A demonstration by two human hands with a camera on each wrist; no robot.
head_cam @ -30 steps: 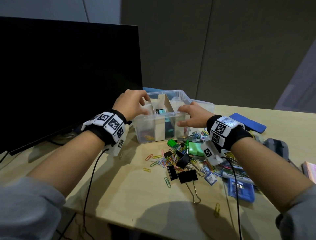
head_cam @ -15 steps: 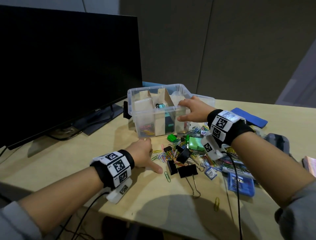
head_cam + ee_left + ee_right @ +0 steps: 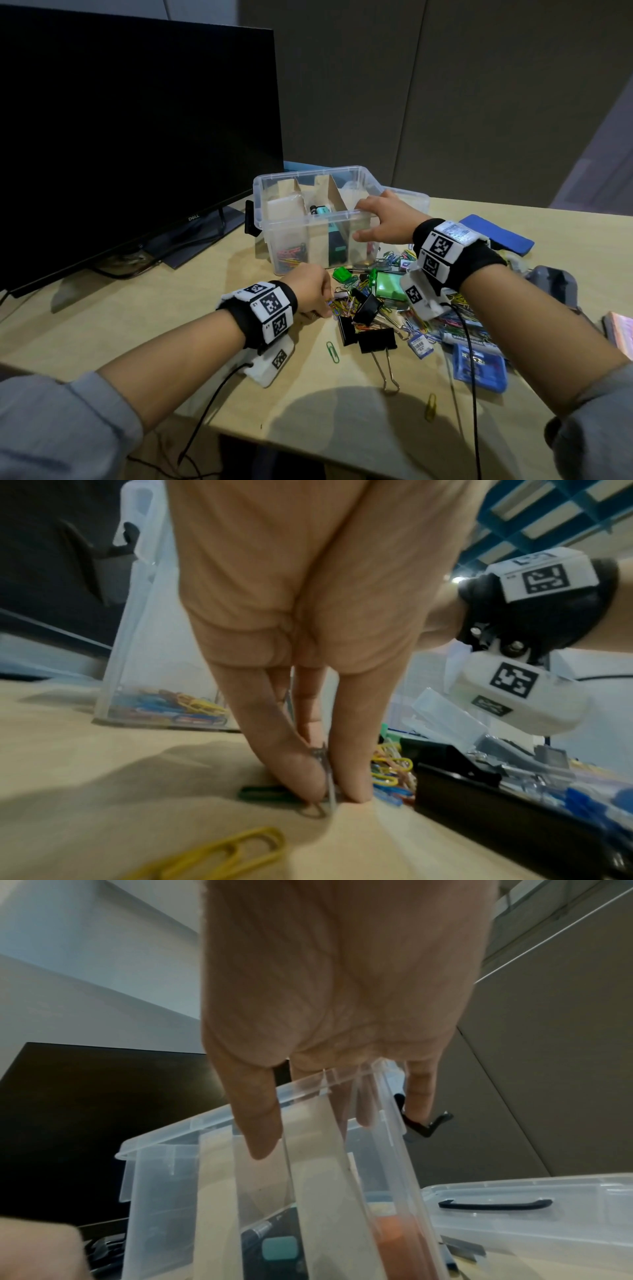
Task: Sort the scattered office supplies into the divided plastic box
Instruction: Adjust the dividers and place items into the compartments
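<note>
The left hand (image 3: 301, 642) is down on the worktop (image 3: 171, 335). Its fingertips (image 3: 308, 785) are pressed together on a thin metal clip (image 3: 320, 802), so it pinches one small thing at the edge of the pile of paper clips (image 3: 346, 305). The right hand (image 3: 383, 219) grips the front rim of the plastic box (image 3: 308, 222), with its thumb on the outside wall and its fingers curled over the edge, and it seems to keep the box from sliding.

Some sorting is done. A bunch of coloured clips (image 3: 291, 255) lies in the left part of the box, and a teal thing (image 3: 320, 209) sits in the middle part. What is in the right part is hard to tell.

Most of the job looks left to do. Black binder clips (image 3: 375, 337), a green case (image 3: 388, 289), a blue flat box (image 3: 478, 370) and many loose clips lie outside, just in front of the box. A green clip (image 3: 331, 351) and a yellow clip (image 3: 431, 406) lie apart, nearer the person.
</note>
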